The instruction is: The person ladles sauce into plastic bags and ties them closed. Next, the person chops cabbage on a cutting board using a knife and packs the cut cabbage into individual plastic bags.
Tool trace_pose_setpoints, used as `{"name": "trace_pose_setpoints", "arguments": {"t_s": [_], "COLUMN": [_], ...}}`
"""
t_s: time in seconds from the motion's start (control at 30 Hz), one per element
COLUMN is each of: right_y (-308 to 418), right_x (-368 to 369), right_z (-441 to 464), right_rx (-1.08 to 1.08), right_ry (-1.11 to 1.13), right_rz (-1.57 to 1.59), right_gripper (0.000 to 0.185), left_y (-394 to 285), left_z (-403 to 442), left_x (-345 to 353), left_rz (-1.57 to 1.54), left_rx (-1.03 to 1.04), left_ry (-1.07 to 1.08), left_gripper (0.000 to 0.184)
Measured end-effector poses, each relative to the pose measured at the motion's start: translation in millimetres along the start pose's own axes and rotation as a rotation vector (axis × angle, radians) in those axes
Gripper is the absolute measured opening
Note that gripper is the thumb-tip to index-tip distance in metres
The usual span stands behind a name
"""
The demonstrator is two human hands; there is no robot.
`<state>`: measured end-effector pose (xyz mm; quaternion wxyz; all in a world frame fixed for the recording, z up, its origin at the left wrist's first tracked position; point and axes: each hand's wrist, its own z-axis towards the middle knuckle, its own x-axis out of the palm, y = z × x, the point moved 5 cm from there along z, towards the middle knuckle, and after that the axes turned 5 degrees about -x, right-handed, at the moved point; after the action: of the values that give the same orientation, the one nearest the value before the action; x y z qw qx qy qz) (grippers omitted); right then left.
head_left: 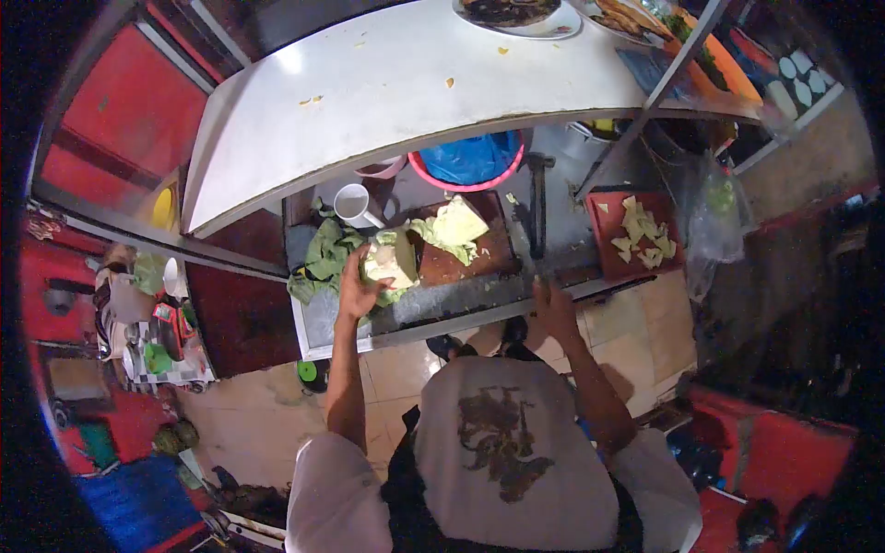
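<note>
My left hand (pixel 359 288) grips a chunk of pale cabbage (pixel 391 258) at the left edge of a brown cutting board (pixel 498 249). On that board lies another piece of cabbage (pixel 458 227), with loose leaf around it. At the counter's front edge, right of the board, my right hand (pixel 551 306) is closed around what looks like a knife (pixel 529 244); its thin grey blade points away from me and is blurred. Left of the held cabbage is a heap of green outer leaves (pixel 324 253). A white mug (pixel 354 205) stands behind it.
A red tray (pixel 610 263) on the right holds several pale cut pieces. Behind the board are a pink basin (pixel 518 170) with a blue bag and a dark hammer-like tool (pixel 537 207). A white shelf (pixel 369 101) overhangs the back. A plastic bag (pixel 717 217) hangs at right.
</note>
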<state>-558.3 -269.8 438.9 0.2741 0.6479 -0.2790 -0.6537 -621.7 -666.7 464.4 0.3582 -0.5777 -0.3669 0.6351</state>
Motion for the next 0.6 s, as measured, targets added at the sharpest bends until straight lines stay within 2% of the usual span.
{"name": "trace_pose_setpoints", "arguments": {"t_s": [0.07,0.1,0.17,0.2,0.23,0.27,0.3,0.33,0.37,0.43,0.47,0.5,0.57,0.6], "right_y": [11.2,4.0,-8.3,-9.8,-7.4,-5.7,-12.6,-15.9,-9.3,-3.4,-4.2,-5.1,-10.7,-17.8], "right_x": [-10.6,-6.2,4.7,11.9,15.9,16.0,24.9,34.6,35.1,33.3,33.6,33.2,37.6,42.4], "right_z": [32.7,47.5,74.4,86.1,95.4,104.0,109.7,110.1,111.4,105.9,103.0,99.2,95.3,93.7], "right_rx": [0.081,0.047,0.012,-0.061,-0.139,-0.150,0.054,0.259,0.243,0.298,0.318,0.315,0.215,0.194], "right_ry": [-0.020,0.011,0.044,0.063,0.087,0.096,0.269,0.439,0.446,0.413,0.427,0.425,0.386,0.370], "right_rz": [0.117,0.076,0.033,0.053,0.072,0.069,0.223,0.373,0.368,0.369,0.389,0.388,0.391,0.372], "right_gripper": [0.042,0.043,0.043,0.043,0.042,0.042,0.042,0.042,0.042,0.041,0.042,0.042,0.044,0.045], "left_y": [-16.2,-25.2,-109.0,-108.7,-116.9,-133.9,-120.2,-114.0,-111.2,-102.4,-89.8,-84.7,-47.1,-40.6], "left_z": [-0.4,-2.9,-16.7,-11.6,-2.6,10.7,24.7,39.9,46.9,61.2,63.0,60.3,48.9,40.6], "left_x": [-2.7,-0.3,11.2,32.4,52.4,68.5,89.7,107.7,120.7,135.4,139.7,142.3,157.0,167.2], "left_rz": [0.251,0.250,0.469,0.111,0.003,0.081,0.296,0.291,0.293,0.810,0.790,0.788,0.246,0.292], "left_rx": [0.128,0.136,0.223,0.089,0.117,0.075,0.194,0.190,0.189,-0.059,-0.287,-0.285,-0.430,-0.304], "left_ry": [0.039,0.042,-0.180,-0.120,-0.066,-0.019,-0.184,-0.229,-0.247,-0.322,-0.187,-0.190,-0.147,-0.223], "left_gripper": [0.075,0.075,0.071,0.064,0.054,0.049,0.048,0.060,0.060,0.079,0.095,0.095,0.098,0.095]}}
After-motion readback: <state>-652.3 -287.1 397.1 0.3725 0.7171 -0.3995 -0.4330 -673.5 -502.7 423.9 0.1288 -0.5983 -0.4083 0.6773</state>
